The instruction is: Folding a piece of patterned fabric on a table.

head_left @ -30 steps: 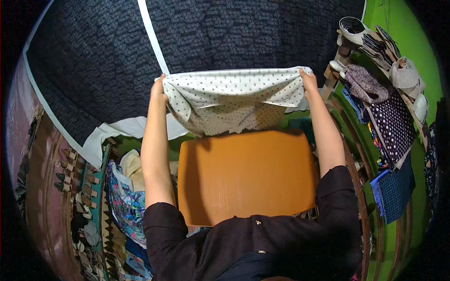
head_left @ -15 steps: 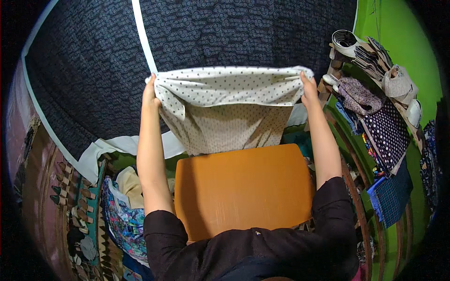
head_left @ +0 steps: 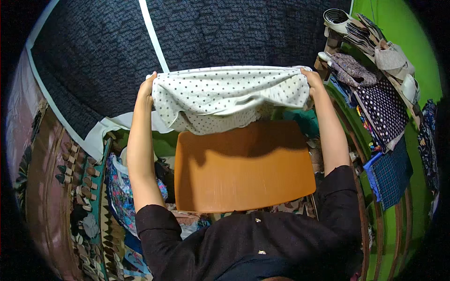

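Note:
A white cloth with small dark dots [head_left: 225, 89] is stretched between my two raised hands, its top edge drawn nearly straight. My left hand [head_left: 148, 88] is closed on the upper left corner, and my right hand [head_left: 312, 82] grips the upper right one. From that edge the cloth sags in loose folds. Its lower hem hangs at the far edge of an orange-brown tabletop [head_left: 243, 173], over which it casts a shadow. Some fingers of both hands are hidden by the fabric.
Behind the cloth hangs a large dark patterned curtain [head_left: 234, 33] with a white strip [head_left: 153, 35]. At right, a rack carries folded fabrics, among them a black polka-dot cloth [head_left: 386, 112]. Wooden racks with shoes [head_left: 86, 187] and a flowery cloth bundle [head_left: 124, 192] are at left.
The dotted cloth's lower part has swung up and hangs shorter, now bunched in folds above the tabletop. Both hands still grip its corners. The view has shifted slightly.

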Demonstrator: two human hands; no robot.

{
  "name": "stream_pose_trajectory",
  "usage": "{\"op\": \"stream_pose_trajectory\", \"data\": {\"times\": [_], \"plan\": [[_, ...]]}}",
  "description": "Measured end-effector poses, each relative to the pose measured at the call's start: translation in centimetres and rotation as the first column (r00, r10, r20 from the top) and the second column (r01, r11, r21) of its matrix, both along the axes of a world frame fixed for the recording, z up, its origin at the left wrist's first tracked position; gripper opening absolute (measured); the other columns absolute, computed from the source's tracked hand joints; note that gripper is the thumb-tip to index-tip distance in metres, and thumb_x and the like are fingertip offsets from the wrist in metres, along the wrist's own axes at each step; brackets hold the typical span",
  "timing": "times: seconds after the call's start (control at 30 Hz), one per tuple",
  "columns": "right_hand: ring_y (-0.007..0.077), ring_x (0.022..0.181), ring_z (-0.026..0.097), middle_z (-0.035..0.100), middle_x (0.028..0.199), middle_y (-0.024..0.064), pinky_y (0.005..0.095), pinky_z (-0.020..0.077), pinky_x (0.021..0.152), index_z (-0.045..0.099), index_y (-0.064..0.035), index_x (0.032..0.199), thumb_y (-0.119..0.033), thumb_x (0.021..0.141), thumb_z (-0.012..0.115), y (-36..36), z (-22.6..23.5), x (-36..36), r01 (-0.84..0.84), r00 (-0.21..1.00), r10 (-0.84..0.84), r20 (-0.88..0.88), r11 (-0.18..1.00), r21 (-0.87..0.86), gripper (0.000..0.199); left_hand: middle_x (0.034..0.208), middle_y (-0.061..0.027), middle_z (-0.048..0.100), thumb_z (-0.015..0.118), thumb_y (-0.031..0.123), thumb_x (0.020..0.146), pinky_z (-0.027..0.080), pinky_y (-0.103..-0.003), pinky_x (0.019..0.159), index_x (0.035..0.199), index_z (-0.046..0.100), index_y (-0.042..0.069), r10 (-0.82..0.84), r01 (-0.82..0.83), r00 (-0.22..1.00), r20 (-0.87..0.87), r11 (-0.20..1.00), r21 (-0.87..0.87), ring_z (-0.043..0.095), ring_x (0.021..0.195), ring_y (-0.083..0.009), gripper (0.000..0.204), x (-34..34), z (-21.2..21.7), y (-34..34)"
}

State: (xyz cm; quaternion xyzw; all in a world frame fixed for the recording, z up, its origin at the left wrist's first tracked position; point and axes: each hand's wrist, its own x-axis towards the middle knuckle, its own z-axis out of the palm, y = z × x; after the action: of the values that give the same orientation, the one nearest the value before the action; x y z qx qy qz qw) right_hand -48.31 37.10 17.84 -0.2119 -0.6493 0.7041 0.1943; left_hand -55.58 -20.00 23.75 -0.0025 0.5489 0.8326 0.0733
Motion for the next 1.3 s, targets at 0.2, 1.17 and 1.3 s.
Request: {"op": "stream_pose_trajectory", "data": {"times": [0.2,1.17,1.3], "plan": [[0.0186,0.083,0.057,0.058,0.094,0.0106,0.0307,0.0441,0.073,0.051,0.0033,0.102,-0.015,0.081,0.055,-6.7,0.7,13.1,-0.241,0.884,0.171,-0.434,0.964,-0.112,0.028,0.083,-0.0114,0.062,0.048,0.038,0.083,0.047,-0.036,0.068,0.086,0.058,0.003,-0.037,0.047,0.995,-0.091,0.993,0.111,0.059,0.07,-0.0237,0.037,15.3,0.6,-3.2],[0.0356,0.104,0.04,0.041,0.111,0.0174,0.0412,0.0328,0.087,0.038,-0.0055,0.112,-0.014,0.067,0.061,-14.4,-28.5,29.8,-0.085,0.923,-0.174,0.342,0.776,0.625,0.051,0.094,-0.0117,0.055,0.054,0.022,0.074,0.036,-0.04,0.078,0.096,0.054,0.006,0.313,-0.524,0.822,-0.475,0.091,-0.847,0.052,0.087,-0.0292,0.027,29.7,-34.1,1.0],[0.034,0.111,0.032,0.033,0.119,0.0168,0.0449,0.0269,0.091,0.037,-0.0032,0.114,-0.015,0.075,0.055,-16.2,-26.0,23.2,-0.151,0.905,-0.105,0.412,0.826,0.542,0.045,0.09,-0.0085,0.058,0.052,0.025,0.076,0.038,-0.041,0.074,0.09,0.058,0.009,0.328,-0.371,0.898,-0.293,0.207,-0.905,0.054,0.086,-0.0262,0.022,20.2,-34.5,1.2]]}}
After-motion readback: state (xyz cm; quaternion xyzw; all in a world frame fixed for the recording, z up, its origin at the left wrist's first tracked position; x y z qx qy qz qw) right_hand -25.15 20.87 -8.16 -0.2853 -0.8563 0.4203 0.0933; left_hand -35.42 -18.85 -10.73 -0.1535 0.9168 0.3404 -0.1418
